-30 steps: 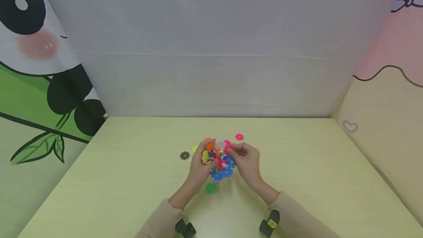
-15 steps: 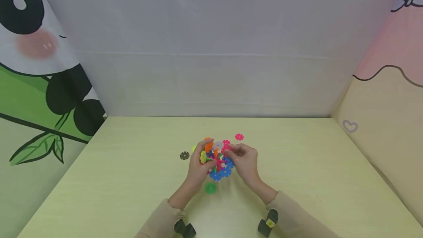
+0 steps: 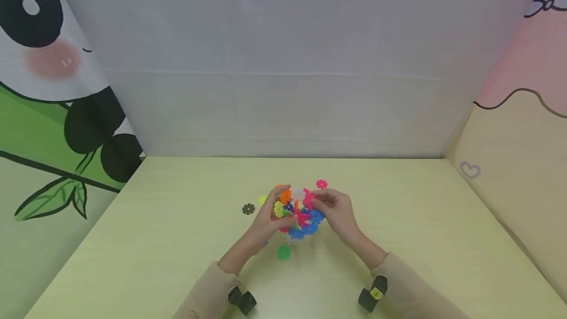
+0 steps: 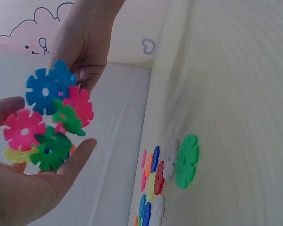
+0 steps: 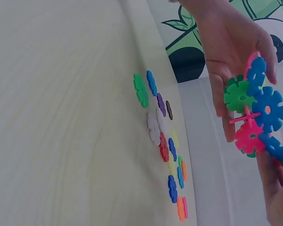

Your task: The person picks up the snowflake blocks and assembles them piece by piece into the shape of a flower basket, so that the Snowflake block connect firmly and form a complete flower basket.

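My left hand (image 3: 264,221) holds a cluster of interlocking snowflake discs (image 3: 313,217) between thumb and fingers. Blue, pink and green toothed discs are slotted together at angles in it; blue discs (image 4: 45,92) stand at its top in the left wrist view. On the other side, my right hand (image 3: 340,211) pinches the cluster's edge, fingertips at a pink disc (image 3: 307,198) in the head view. In the right wrist view, the right thumb and fingers (image 5: 270,176) meet the cluster beside a small blue disc (image 5: 274,147). Both hands hold the cluster above the table.
Loose discs lie on the table (image 3: 155,240) beneath and around the hands: green (image 3: 283,252), dark brown (image 3: 248,208), pink (image 3: 321,184), red (image 5: 163,147) and several others. A white wall (image 3: 283,87) rises behind, with printed panels at both sides.
Over the last half second both hands and the disc cluster shift a little to the right, and the right forearm swings outward. Both hands keep their hold on the cluster.
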Available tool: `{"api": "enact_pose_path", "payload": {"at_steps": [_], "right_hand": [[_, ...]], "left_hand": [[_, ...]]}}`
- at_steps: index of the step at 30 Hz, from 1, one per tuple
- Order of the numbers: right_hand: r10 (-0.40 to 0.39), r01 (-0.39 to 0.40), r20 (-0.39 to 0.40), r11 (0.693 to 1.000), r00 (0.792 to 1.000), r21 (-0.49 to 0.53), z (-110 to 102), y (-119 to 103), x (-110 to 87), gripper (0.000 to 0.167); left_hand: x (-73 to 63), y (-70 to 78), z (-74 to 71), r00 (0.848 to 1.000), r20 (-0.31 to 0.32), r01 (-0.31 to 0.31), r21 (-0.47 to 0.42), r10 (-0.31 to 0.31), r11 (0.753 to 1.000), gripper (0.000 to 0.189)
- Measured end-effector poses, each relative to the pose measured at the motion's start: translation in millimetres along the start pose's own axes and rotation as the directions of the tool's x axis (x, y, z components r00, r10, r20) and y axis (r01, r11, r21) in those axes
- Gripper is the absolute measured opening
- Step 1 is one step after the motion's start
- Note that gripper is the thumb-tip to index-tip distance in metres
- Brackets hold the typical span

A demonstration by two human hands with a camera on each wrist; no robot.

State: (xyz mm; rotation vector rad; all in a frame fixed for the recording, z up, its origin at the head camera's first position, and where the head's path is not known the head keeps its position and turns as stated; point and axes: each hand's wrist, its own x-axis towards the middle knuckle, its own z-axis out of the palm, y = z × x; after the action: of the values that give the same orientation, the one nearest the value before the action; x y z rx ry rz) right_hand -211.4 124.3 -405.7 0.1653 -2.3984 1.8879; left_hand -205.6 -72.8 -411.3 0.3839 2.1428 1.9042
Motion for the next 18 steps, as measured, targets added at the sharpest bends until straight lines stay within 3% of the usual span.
{"api": "enact_pose_path", "payload": {"at_steps": [3, 8, 13, 18], "right_hand": [[0.019, -0.019, 0.031, 1.000, 0.999, -0.003, -6.1, -0.1, -0.1, 0.024], [-0.028, 0.032, 0.156, 0.999, 0.987, -0.022, -16.6, 0.2, -1.6, 0.031], [-0.156, 0.179, 0.297, 0.982, 0.942, -0.052, -26.6, 2.0, -6.8, 0.043], [-0.252, 0.296, 0.358, 0.952, 0.899, -0.073, -29.2, 0.7, -13.0, 0.054]], "left_hand": [[-0.5, 0.6, -4.5, 0.999, 0.045, 0.004, -0.011, -0.003, 1.000, 0.070], [-2.4, 1.4, -4.1, 1.000, 0.029, 0.003, -0.065, -0.001, 0.998, 0.071], [-1.6, 0.7, -6.3, 1.000, 0.010, 0.011, -0.078, -0.010, 0.997, 0.071], [0.6, 4.0, -5.7, 1.000, -0.017, -0.004, -0.064, 0.002, 0.998, 0.069]]}}
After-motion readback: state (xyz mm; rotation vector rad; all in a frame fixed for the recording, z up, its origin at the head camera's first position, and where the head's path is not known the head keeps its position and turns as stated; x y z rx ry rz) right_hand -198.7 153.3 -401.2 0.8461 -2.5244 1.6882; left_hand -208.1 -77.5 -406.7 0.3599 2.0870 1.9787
